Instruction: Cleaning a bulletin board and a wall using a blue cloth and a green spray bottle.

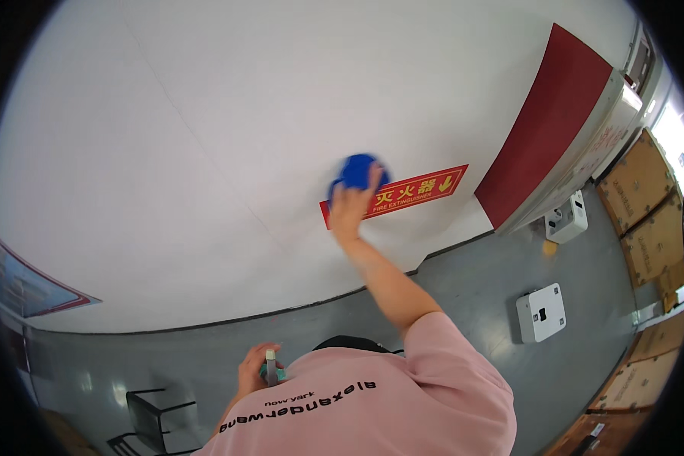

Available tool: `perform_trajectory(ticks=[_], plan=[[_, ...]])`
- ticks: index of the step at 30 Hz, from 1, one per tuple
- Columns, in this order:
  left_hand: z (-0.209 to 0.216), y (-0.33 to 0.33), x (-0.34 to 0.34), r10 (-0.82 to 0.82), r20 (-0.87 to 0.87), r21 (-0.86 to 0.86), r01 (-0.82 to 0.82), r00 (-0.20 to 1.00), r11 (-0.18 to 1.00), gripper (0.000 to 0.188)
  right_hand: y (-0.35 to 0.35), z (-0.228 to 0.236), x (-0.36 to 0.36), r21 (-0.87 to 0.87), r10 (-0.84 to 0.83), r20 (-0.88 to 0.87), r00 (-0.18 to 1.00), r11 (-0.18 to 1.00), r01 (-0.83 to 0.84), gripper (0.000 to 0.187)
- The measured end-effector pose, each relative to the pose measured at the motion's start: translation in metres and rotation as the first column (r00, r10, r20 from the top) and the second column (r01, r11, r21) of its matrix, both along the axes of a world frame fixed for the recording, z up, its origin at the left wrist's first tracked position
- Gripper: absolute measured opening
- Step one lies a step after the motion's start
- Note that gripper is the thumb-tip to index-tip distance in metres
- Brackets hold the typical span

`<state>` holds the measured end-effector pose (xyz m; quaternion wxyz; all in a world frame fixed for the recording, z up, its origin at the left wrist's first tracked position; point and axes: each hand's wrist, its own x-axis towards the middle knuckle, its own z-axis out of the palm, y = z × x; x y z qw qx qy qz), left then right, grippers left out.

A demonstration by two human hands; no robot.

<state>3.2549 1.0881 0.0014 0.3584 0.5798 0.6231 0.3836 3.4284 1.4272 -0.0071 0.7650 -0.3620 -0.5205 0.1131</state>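
Note:
My right hand (349,211) reaches up to the white wall (205,99) and presses a bunched blue cloth (359,173) against it, fingers over the cloth. The cloth and hand cover the left part of a red sign (425,190) with yellow characters and an arrow. Low at my left side, my left hand (252,371) is wrapped round what looks like a spray bottle (271,368); its grey and cream nozzle and a bit of teal show. The rest of the bottle is hidden by my hand and pink shirt.
A dark red panel (547,125) stands at the wall's right end. White boxy units (542,313) sit on the grey floor (463,304), with large brown boxes (642,190) at far right. A black chair (148,422) is at lower left, below a framed board (34,281).

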Motion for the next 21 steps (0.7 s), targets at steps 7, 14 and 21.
perform_trajectory(ticks=[7, 14, 21], plan=[[0.004, -0.005, 0.004, 0.047, -0.046, 0.019, -0.046, 0.998, 0.999, 0.062, -0.035, -0.031, -0.067, -0.029, 0.131, 0.597, 0.791, 0.989, -0.142, 0.005], [0.003, -0.021, 0.006, 0.082, -0.175, 0.032, -0.078, 0.981, 0.996, 0.065, -0.009, 0.049, -0.024, 0.236, -0.054, 0.831, 0.554, 0.936, -0.262, 0.013], [0.023, -0.027, 0.018, 0.145, -0.101, 0.039, -0.142, 0.984, 0.989, 0.067, 0.044, 0.205, 0.034, 0.697, -0.510, 0.489, 0.708, 0.716, 0.034, 0.011]])
